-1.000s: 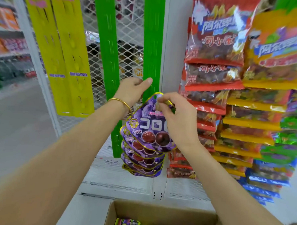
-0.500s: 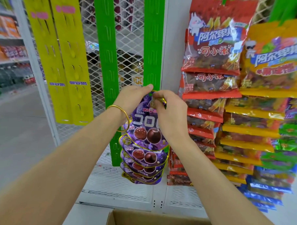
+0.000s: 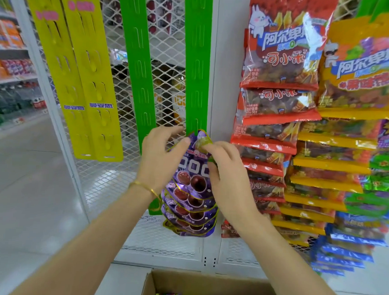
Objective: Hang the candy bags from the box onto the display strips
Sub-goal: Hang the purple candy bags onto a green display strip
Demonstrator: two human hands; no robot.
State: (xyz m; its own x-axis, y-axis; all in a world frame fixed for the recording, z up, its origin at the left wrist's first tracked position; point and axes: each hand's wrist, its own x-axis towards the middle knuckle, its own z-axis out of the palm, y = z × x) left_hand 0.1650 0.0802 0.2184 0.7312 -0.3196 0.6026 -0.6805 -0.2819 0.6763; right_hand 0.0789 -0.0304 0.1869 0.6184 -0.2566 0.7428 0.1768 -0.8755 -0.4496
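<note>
We hold the purple foil grape-candy bag (image 3: 193, 167) upright against the green plastic display strip (image 3: 196, 65), our right hand (image 3: 226, 177) pinching its top edge, our left hand (image 3: 160, 159) loosely curled, thumb touching it.

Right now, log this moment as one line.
step: hanging purple candy bag on green strip | right hand: pinches bag top | left hand: steadies bag | box: below
</note>
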